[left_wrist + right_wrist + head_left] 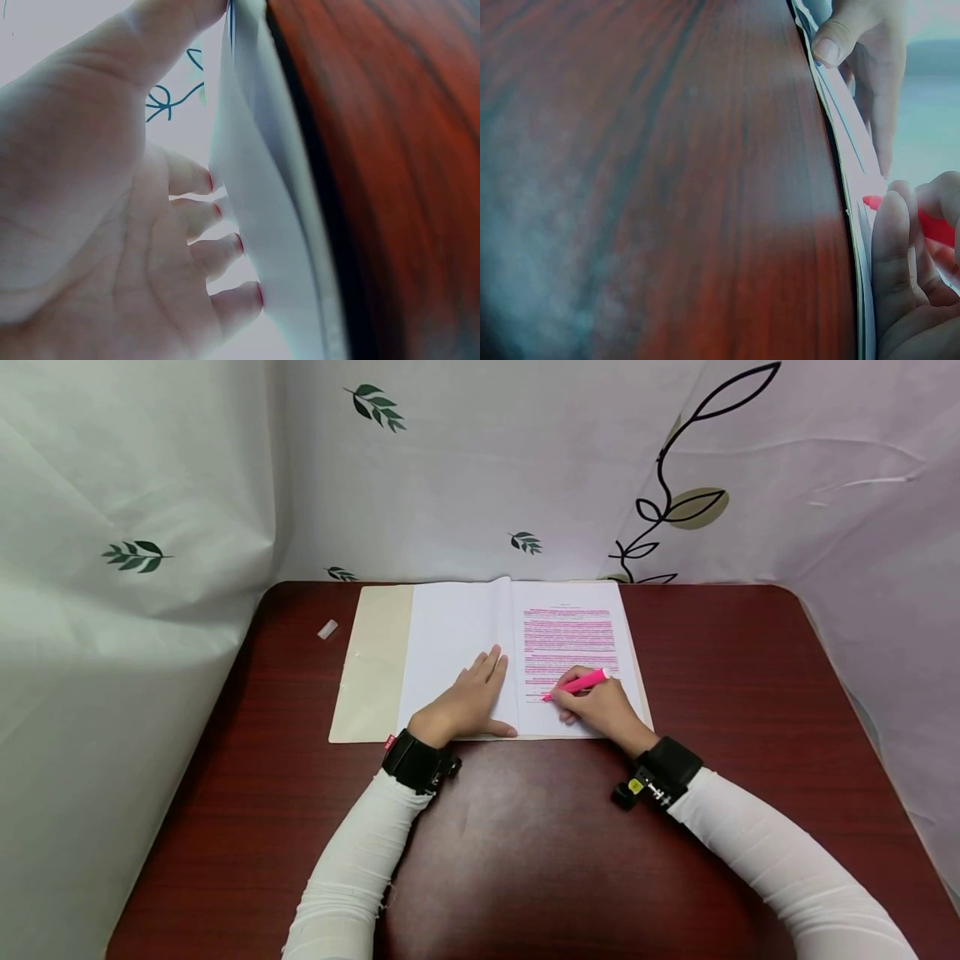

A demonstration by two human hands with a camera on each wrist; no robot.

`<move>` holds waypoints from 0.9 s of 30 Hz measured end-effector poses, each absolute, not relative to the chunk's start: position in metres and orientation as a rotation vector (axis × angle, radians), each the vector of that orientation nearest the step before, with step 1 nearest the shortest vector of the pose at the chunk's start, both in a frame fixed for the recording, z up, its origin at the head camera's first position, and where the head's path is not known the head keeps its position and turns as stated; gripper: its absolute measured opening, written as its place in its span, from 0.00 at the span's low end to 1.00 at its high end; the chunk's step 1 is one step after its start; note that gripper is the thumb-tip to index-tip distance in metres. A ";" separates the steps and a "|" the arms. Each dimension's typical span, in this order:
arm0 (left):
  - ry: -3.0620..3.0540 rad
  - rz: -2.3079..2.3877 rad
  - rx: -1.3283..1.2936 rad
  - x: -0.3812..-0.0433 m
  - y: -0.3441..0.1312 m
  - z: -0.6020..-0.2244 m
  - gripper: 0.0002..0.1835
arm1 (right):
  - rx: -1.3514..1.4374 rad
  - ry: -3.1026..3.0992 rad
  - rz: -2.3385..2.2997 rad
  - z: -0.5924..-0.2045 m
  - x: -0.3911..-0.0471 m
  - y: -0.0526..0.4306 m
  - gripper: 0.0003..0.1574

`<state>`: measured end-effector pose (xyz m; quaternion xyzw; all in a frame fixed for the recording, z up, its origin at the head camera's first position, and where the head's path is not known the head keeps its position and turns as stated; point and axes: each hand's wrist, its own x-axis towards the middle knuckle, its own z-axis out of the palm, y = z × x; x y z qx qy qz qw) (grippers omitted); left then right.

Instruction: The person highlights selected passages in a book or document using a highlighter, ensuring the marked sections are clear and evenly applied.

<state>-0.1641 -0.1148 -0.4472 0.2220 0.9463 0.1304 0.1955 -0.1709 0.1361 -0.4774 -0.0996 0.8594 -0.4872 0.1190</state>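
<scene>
An open book with a cream cover flap lies on the table. Its left page is blank, while its right page carries lines of text marked in pink nearly down to the last lines. My right hand pinches a pink highlighter, tip down near the lowest lines of text. In the right wrist view the highlighter's red-looking tip shows just past the fingers. My left hand rests on the left page, fingers straight, thumb stretched toward the book's lower middle. The left wrist view shows its fingertips against the paper.
A small white block lies left of the book on the dark red-brown wooden table. White cloth with leaf prints hangs right behind the table and along its sides. The book's top edge lies close to the table's back edge.
</scene>
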 end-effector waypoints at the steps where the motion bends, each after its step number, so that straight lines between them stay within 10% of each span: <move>1: 2.651 0.365 0.622 -0.164 -0.115 -0.447 0.68 | -0.292 2.513 -1.425 -0.477 -0.171 0.136 0.07; 27: 2.655 0.385 0.631 -0.165 -0.116 -0.449 0.68 | -0.256 2.490 -1.477 -0.476 -0.170 0.139 0.07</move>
